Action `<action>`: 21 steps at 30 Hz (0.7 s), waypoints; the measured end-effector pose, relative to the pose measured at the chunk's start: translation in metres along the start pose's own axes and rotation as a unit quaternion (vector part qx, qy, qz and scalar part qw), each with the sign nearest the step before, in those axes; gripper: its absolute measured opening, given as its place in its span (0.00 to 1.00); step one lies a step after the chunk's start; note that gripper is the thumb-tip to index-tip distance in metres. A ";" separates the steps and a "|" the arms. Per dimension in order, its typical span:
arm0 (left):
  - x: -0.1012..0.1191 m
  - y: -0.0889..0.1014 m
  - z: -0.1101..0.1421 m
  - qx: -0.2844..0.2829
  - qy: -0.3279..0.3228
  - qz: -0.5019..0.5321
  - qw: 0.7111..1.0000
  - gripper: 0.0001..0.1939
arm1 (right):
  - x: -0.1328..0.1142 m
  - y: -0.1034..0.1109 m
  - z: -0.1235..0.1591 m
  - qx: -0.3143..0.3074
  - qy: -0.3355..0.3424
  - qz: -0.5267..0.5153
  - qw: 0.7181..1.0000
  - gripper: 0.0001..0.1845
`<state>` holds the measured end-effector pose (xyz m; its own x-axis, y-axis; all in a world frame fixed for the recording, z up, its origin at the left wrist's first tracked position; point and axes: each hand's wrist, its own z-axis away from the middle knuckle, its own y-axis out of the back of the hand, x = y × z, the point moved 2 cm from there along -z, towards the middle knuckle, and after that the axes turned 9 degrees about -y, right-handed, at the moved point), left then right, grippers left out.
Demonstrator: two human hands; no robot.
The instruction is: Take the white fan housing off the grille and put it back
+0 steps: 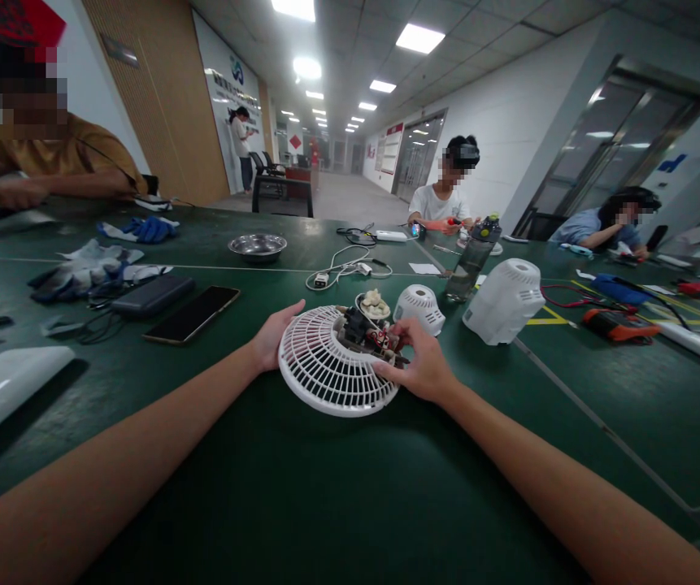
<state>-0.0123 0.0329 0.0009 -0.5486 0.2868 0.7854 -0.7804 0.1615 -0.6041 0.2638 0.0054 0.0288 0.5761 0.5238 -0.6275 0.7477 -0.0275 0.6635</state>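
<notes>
A round white fan grille (319, 375) is tilted above the green table in front of me, with an exposed fan motor (358, 327) and some wires at its centre. My left hand (271, 337) is closed around the grille's left rim, its thumb sticking up and the other fingers hidden behind. On the other side, my right hand (426, 366) has its fingers at the motor and its thumb by the grille's inner edge. Just behind stand a small white vented cover (421, 307) and a larger white plastic housing (501, 302).
Left lie a smartphone (194, 315), a dark power bank (153, 296), gloves (87, 272) and a white panel (8, 386). A metal bowl (258, 247), a white cable (343, 272) and a water bottle (471, 264) stand or lie farther back. An orange multimeter (618, 325) is right. Other people sit around.
</notes>
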 end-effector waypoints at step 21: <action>-0.004 0.003 -0.007 0.024 0.032 0.052 0.998 0.16 | -0.057 -0.028 0.036 0.014 0.453 0.210 0.866 0.18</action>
<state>-0.0101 0.0390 -0.0053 -0.6079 0.3590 0.7083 -0.7350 0.0831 -0.6729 0.2223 -0.0547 0.0312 0.3127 0.9157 0.2524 0.5510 -0.3913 0.7371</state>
